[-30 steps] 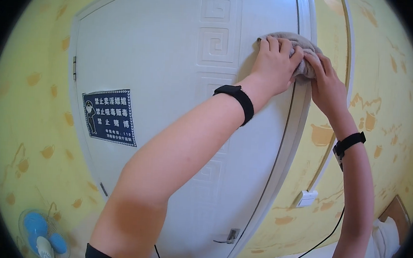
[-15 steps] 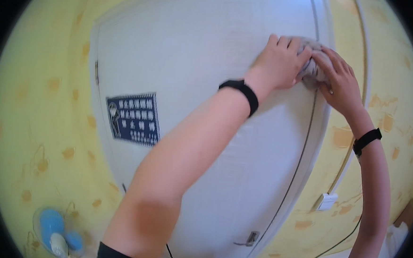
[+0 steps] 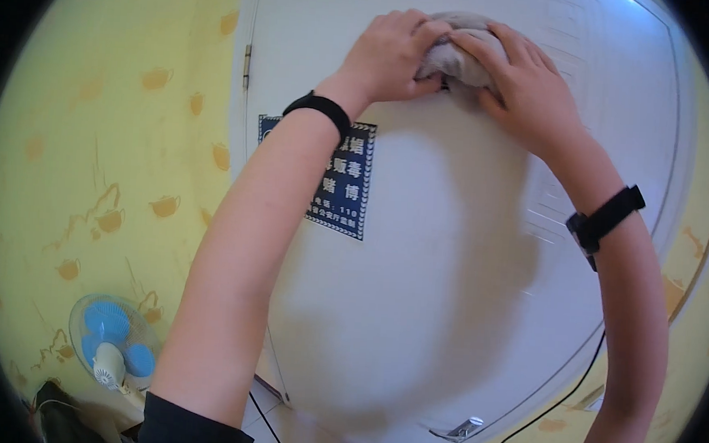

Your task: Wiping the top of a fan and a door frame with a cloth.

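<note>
Apparent wiping step: grey cloth (image 3: 458, 63) at one o'clock in view, against white door (image 3: 402, 306), clamped in left hand (image 3: 387, 57) and right hand (image 3: 534, 90), likely requiring even pressure next.

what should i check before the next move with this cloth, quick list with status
1. Left hand holding the cloth: ok, at its left side.
2. Right hand holding it: ok, at its right side.
3. Cloth spread flat on the door: not ok, bunched.
4. Left forearm off the poster: cannot tell, they overlap in view.
5. Door handle clear of both hands: ok, well below.
</note>
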The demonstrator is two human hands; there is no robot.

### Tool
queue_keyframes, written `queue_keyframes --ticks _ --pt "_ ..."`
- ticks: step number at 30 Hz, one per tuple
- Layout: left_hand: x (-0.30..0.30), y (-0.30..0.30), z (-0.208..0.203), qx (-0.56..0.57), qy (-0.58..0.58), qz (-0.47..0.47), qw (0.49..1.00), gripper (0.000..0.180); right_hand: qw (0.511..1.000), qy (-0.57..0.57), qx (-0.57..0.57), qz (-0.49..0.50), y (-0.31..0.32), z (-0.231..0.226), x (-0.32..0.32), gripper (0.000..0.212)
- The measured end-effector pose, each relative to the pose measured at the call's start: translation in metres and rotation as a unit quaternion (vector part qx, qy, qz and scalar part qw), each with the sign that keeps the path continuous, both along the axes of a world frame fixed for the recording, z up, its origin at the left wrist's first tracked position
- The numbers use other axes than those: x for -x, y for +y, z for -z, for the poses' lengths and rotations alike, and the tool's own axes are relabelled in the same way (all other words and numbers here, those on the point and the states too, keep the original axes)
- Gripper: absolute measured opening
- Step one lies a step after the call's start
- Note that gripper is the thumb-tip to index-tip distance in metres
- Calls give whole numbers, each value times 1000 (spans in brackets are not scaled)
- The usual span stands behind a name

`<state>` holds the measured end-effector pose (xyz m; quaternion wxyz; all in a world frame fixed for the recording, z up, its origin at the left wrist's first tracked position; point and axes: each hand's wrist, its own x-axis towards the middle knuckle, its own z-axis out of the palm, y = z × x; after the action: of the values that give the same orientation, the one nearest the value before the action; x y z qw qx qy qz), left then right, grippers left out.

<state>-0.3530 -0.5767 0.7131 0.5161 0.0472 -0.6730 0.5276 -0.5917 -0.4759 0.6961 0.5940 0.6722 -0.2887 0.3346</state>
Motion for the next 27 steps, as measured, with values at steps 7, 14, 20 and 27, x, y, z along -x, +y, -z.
queue_keyframes --ticks 7,14,20,27 --pt "-142 -80 18 -35 42 16 998 69 999 27 -32 -23 -85 -15 -142 66" --pt "-282 -154 25 -11 95 -34 995 70 995 73 -16 -66 -175 -28 -281 61" --pt "-330 -203 32 -18 90 35 995 69 987 86 -133 -28 -162 -30 -353 57" --pt "-321 -204 33 -25 85 53 995 68 995 75 -63 -24 -195 -31 -346 65"
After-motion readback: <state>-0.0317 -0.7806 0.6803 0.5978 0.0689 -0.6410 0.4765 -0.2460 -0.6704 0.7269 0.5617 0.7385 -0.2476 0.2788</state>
